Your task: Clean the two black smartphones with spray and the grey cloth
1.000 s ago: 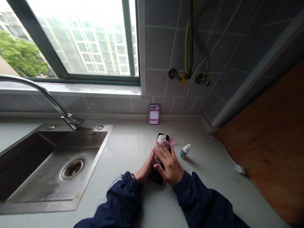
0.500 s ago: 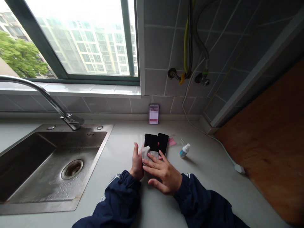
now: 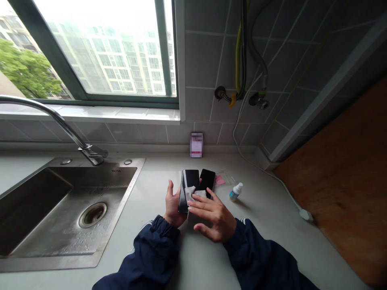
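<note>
My left hand (image 3: 174, 207) is wrapped round a black phone (image 3: 191, 177), its thumb up along the left edge and fingertips showing at the right. The phone's dark glossy face is turned up and tilted. My right hand (image 3: 213, 215) presses a light grey cloth (image 3: 190, 194) onto the lower part of that face, fingers stretched over it and thumb apart below. The cloth covers part of the phone. Close behind on the right lies a second black phone (image 3: 208, 178) on the counter, its lower end hidden by the cloth and right hand.
Right of the phones lie a clear plastic bag (image 3: 224, 175) with a pink piece (image 3: 219, 180) and a small white-capped bottle (image 3: 236, 191). A device with a blurred screen (image 3: 196, 145) leans on the wall. A steel sink (image 3: 121, 217) and faucet (image 3: 90, 155) are left; a white cable (image 3: 263, 170) runs right.
My right hand has slid the cloth rightward across the phone, baring its lower left corner. My left hand and the phone have shifted slightly left and tilted, and the glass now reflects light.
</note>
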{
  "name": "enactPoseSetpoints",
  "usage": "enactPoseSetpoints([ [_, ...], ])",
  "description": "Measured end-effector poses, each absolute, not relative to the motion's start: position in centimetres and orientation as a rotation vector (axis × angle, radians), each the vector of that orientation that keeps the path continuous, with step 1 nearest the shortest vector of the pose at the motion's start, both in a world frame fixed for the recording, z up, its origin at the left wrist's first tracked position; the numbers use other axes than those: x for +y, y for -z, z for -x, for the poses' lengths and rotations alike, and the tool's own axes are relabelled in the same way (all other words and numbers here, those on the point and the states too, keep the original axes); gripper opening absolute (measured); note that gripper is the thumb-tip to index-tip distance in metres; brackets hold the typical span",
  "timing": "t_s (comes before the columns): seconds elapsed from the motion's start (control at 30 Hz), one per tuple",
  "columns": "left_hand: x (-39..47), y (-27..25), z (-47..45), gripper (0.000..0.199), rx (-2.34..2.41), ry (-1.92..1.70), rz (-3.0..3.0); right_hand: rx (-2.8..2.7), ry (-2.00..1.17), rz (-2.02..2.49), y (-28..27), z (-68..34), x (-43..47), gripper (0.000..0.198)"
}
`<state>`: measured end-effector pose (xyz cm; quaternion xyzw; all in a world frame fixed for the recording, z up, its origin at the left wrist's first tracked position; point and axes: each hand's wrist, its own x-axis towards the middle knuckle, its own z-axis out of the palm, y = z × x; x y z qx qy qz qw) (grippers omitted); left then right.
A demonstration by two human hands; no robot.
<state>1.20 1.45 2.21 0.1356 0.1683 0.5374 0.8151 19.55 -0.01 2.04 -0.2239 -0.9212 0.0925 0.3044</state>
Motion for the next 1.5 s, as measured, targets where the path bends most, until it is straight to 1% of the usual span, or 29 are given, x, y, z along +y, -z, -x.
enactPoseSetpoints([
  [0.1, 1.6, -2.2, -1.1, 0.084, 0.331, -1.129, -0.282, -2.417, -0.219, 0.667, -1.8, -19.8, 0.3, 0.053],
  [0.27, 1.5, -2.1, -1.4, 0.081, 0.267, -1.116, -0.279, -2.390, -0.145, 0.771, -1.3, -20.0, 0.9, 0.049],
  [0.4, 1.2, -1.9, -1.7, 0.077, 0.316, -1.045, -0.283, -2.362, -0.092, 0.915, -1.2, -20.2, 1.3, 0.051],
  [0.57, 0.6, -1.8, -2.2, 0.073, 0.392, -0.905, -0.357, -2.301, -0.039, 1.093, -0.5, -20.2, 1.7, 0.064],
  [0.63, 0.6, -1.5, -2.5, 0.072, 0.397, -0.905, -0.385, -2.304, -0.034, 1.113, -0.3, -20.0, 1.5, 0.069],
  [0.73, 0.8, -1.0, -2.6, 0.071, 0.381, -0.956, -0.378, -2.389, -0.073, 1.079, -0.4, -19.5, 0.9, 0.070],
  [0.87, 1.1, -0.6, -2.2, 0.076, 0.397, -0.955, -0.295, -2.549, -0.159, 0.935, -1.2, -18.8, -0.2, 0.069],
  [1.0, 1.3, -0.7, -1.9, 0.080, 0.421, -0.979, -0.251, -2.598, -0.269, 0.775, -1.9, -18.5, -1.1, 0.063],
  [1.2, 1.2, -1.3, -2.1, 0.079, 0.396, -1.037, -0.286, -2.579, -0.365, 0.658, -2.2, -18.4, -1.4, 0.057],
  [1.37, 1.1, -1.6, -2.1, 0.080, 0.392, -1.003, -0.251, -2.538, -0.306, 0.704, -1.8, -18.2, -1.2, 0.045],
  [1.5, 1.1, -0.9, -2.1, 0.077, 0.372, -0.968, -0.264, -2.496, -0.177, 0.841, -1.3, -18.3, -0.8, 0.049],
])
